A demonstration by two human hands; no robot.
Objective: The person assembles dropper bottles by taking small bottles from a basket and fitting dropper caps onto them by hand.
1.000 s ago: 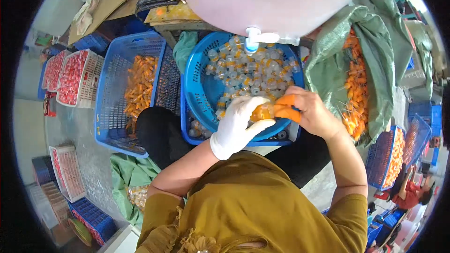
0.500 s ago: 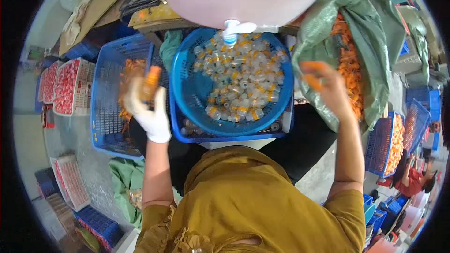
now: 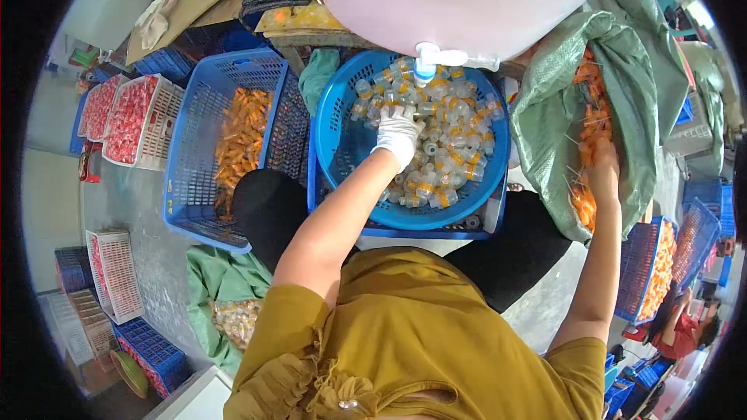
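Observation:
My left hand (image 3: 398, 137), in a white glove, reaches into the blue basin (image 3: 328, 179). Its fingers curl down among small clear plastic pieces with yellow bands (image 3: 459, 157); whatever they grip is hidden. On the right, my bare right hand (image 3: 604, 165) is inside the green woven sack (image 3: 537, 136), touching the orange plastic pieces (image 3: 595, 117). The fingers there are mostly covered by the pieces and the hand itself. Left of the basin, a blue crate (image 3: 198, 101) holds a heap of orange-brown pieces (image 3: 243, 136).
A large pale tank with a white tap (image 3: 426, 58) hangs over the basin's far rim. White baskets (image 3: 152, 136) of pink-red pieces stand at the left. Another blue crate (image 3: 640, 272) with orange pieces is at the right. A person in red (image 3: 678, 327) sits far right.
My left hand has left the blue crate, let go of the orange piece and moved right into the basin. My right hand, which held orange pieces, has gone into the sack.

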